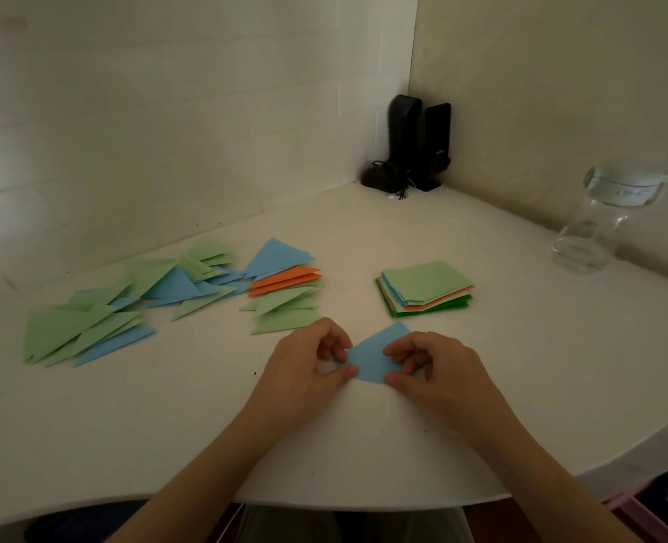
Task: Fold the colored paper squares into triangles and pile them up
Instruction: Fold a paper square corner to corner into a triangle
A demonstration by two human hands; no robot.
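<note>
A blue paper square (375, 356) lies on the white table (363, 436) in front of me. My left hand (309, 370) pinches its left corner between thumb and fingers. My right hand (430, 370) pinches its right side the same way. Behind it to the right sits a stack of unfolded squares (426, 288), light green on top with orange and darker green edges showing. Folded triangles lie to the left: a near pile (285, 288) of blue, orange and green ones, and a wider spread (121, 307) of green and blue ones.
A clear glass jar (602, 225) with a white lid stands at the right by the wall. Two black speakers (418, 143) with cables occupy the far corner. The table's curved front edge (363, 503) runs close to my body.
</note>
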